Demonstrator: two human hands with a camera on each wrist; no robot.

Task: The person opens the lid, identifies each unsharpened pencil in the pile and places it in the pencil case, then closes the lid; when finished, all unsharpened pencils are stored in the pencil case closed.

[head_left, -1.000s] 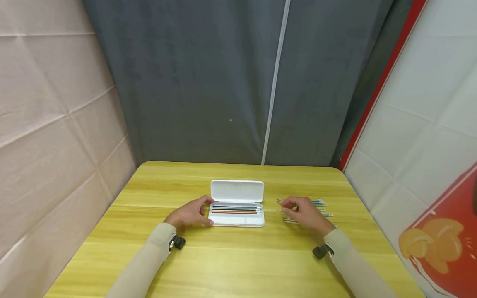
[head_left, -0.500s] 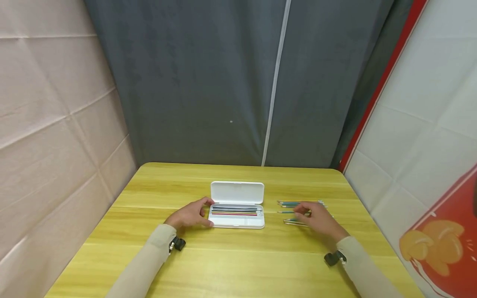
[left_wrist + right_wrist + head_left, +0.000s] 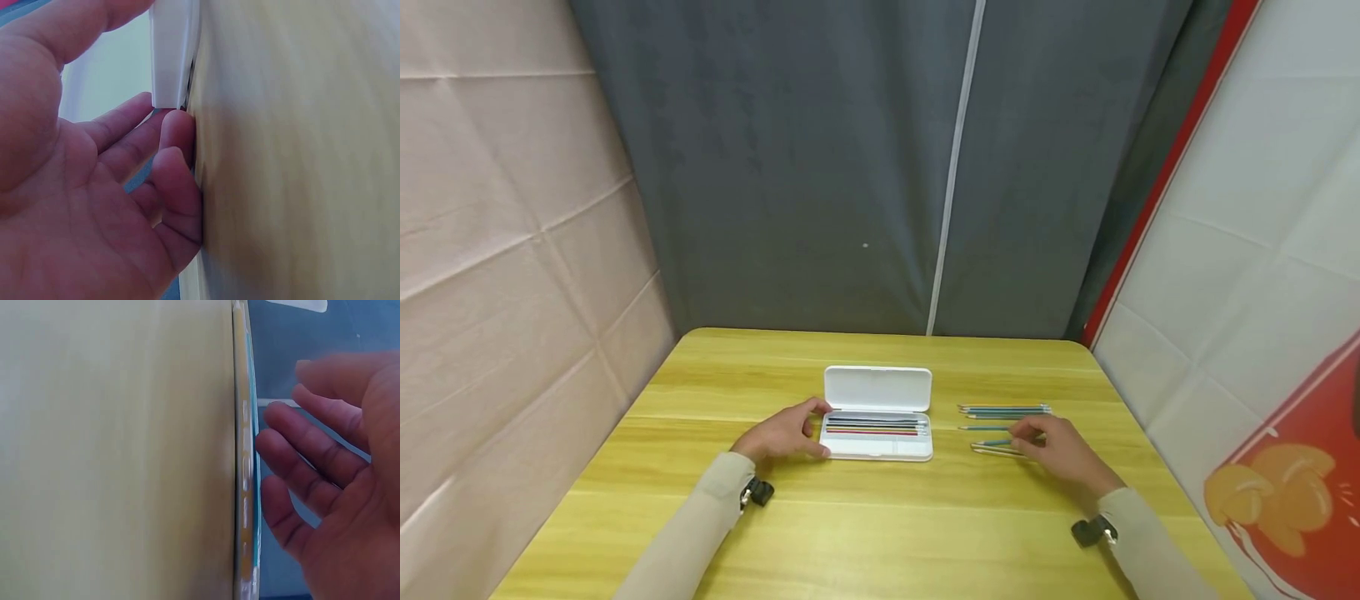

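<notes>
A white pencil case [image 3: 880, 388] lies with its lid raised at the middle of the table, and several coloured pencils [image 3: 872, 432] are in its tray. My left hand [image 3: 782, 432] grips the case's left end between thumb and fingers. In the left wrist view the white case corner [image 3: 170, 69] sits against those fingers. To the right, my right hand [image 3: 1063, 454] hovers over loose pencils [image 3: 992, 451], hiding their right ends. Its fingers are loosely bent with nothing between them. The right wrist view shows a yellow pencil [image 3: 242, 456] beside the fingertips, apparently not touched.
Several more pencils [image 3: 1006, 412] lie grouped behind the right hand, and one teal pencil [image 3: 983, 428] lies apart from them. Beyond the wooden table [image 3: 880, 533] hangs a grey curtain [image 3: 775, 167]. Pale cloth [image 3: 512, 250] covers the left side.
My right hand has moved right and slightly toward me, uncovering the left parts of the pencils. The left hand stays at the case.
</notes>
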